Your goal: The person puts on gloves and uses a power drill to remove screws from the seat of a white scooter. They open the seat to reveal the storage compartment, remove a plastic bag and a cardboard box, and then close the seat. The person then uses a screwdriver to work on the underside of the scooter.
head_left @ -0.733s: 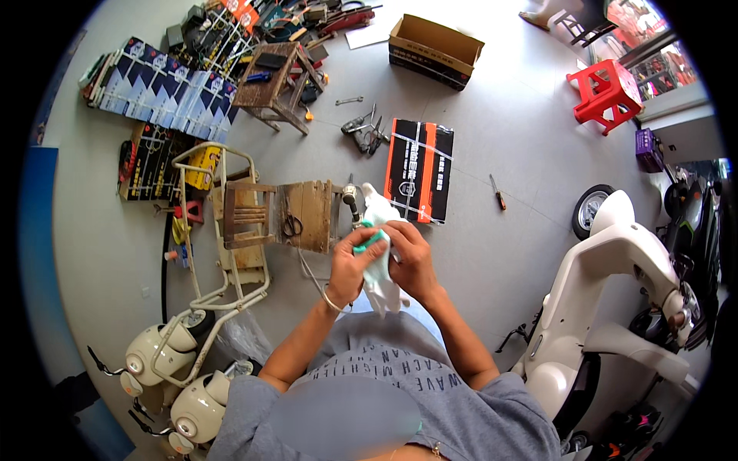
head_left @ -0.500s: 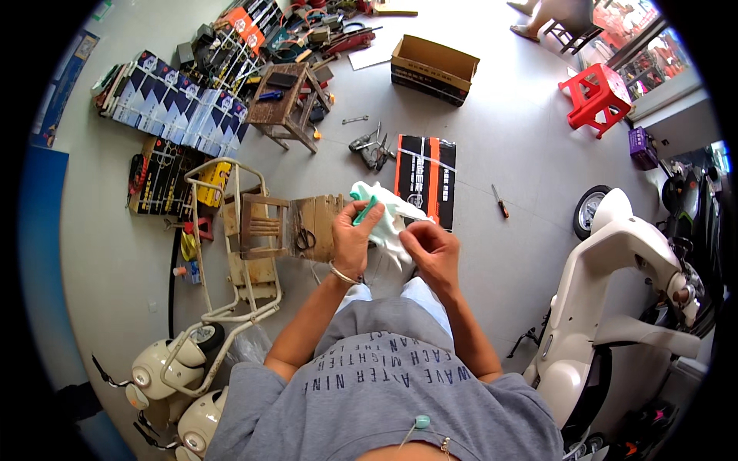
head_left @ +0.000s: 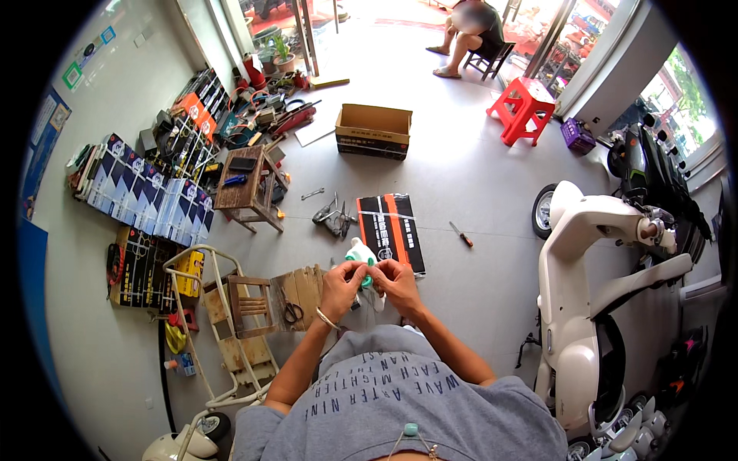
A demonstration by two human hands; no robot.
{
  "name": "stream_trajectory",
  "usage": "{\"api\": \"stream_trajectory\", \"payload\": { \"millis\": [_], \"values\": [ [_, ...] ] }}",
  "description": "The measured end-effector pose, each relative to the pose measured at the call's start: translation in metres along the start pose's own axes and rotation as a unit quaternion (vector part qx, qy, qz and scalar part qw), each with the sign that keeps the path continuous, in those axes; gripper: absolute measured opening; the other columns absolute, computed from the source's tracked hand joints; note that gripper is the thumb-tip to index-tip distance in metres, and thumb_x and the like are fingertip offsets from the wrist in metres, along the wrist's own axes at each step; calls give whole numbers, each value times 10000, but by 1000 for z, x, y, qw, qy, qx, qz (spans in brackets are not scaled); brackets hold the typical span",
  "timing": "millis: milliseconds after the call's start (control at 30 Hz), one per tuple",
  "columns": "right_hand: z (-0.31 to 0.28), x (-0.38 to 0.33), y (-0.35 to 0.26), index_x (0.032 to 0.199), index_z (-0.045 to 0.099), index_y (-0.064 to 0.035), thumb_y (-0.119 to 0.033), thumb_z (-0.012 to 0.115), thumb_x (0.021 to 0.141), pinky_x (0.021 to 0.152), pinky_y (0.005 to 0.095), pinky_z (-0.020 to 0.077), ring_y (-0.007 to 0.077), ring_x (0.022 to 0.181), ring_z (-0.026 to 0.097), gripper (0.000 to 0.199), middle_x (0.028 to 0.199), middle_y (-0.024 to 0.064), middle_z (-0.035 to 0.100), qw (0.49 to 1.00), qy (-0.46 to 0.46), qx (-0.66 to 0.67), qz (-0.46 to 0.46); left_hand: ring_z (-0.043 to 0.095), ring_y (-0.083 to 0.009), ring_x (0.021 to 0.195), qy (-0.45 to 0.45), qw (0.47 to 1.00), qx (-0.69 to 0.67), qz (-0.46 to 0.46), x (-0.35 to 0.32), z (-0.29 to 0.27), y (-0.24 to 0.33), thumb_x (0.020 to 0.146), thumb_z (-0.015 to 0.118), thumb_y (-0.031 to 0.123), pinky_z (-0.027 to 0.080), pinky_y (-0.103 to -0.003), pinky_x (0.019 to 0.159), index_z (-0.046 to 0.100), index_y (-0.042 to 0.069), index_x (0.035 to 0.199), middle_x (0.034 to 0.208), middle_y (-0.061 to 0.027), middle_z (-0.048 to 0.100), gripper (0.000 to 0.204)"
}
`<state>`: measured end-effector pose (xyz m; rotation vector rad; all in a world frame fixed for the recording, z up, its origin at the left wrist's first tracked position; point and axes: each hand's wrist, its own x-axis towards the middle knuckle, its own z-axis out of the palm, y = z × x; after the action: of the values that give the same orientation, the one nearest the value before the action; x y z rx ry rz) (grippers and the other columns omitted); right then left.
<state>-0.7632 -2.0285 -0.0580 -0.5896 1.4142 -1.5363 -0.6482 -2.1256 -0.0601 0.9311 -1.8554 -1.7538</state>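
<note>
In front of my waist, my left hand (head_left: 343,289) and my right hand (head_left: 397,287) meet, fingertips pinched close together. Between them hangs a bunched white work glove (head_left: 359,250) with green edging. White fabric shows above the fingers, and a green part sits just under the fingertips. Whether it is one glove or a pair I cannot tell. A black-and-orange carton (head_left: 389,232) lies on the floor just beyond my hands. To the left of my left hand, black-handled scissors (head_left: 293,312) lie on a low wooden bench (head_left: 306,286).
A screwdriver (head_left: 461,234), a spanner (head_left: 313,194) and a power drill (head_left: 335,221) lie on the floor. An open carton (head_left: 373,123) stands farther off. At right is a cream scooter (head_left: 573,315); a red stool (head_left: 523,111) stands behind. A person (head_left: 473,38) sits by the doorway.
My hands have come together on the glove's green edge; before, the right hand was apart at the glove's side. My view has tipped up, showing more of the doorway.
</note>
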Motion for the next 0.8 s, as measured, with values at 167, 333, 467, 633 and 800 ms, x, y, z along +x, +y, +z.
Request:
{"api": "stream_trajectory", "payload": {
  "millis": [167, 333, 467, 633, 800],
  "values": [
    [0, -1, -11, 787, 514, -24, -264, 675, 806, 470, 195, 431, 46, 561, 496, 289, 667, -3, 535, 996, -21, -80, 18, 579, -76, 685, -59, 985, -147, -75, 2, -4, -5, 861, 599, 194, 489, -226, 590, 598, -33, 945, 809, -27, 618, 242],
    [0, 2, 0, 823, 501, -30, -214, 694, 783, 522, 226, 489, 71, 625, 547, 270, 719, 12, 553, 998, -58, -37, -2, 566, -72, 658, -67, 926, -330, -171, 6, -2, -20, 863, 582, 189, 476, -210, 596, 595, 40, 889, 796, -6, 603, 151],
    [-2, 1, 12, 826, 513, -14, -167, 630, 811, 514, 228, 477, 64, 622, 542, 193, 712, 9, 556, 995, -24, -89, -35, 551, -72, 621, -60, 950, -272, -140, -1, 4, -23, 856, 593, 194, 462, -203, 574, 578, 52, 870, 768, 8, 593, 143],
    [-8, -2, 14, 830, 522, -9, -98, 630, 751, 514, 326, 439, 171, 545, 528, 161, 652, 60, 534, 906, 126, -371, -162, 532, -160, 533, 37, 995, 95, 13, 7, 4, -29, 752, 672, 174, 429, -289, 512, 558, 49, 763, 633, -59, 572, 170],
    [-5, -4, 1, 849, 526, -11, -78, 636, 707, 639, 358, 453, 293, 759, 531, 192, 829, 137, 521, 792, -49, -414, -446, 558, -258, 560, 70, 967, 191, 150, 12, 23, -47, 722, 636, 180, 421, -362, 536, 541, 24, 737, 616, -150, 561, 183]
  ]
}}
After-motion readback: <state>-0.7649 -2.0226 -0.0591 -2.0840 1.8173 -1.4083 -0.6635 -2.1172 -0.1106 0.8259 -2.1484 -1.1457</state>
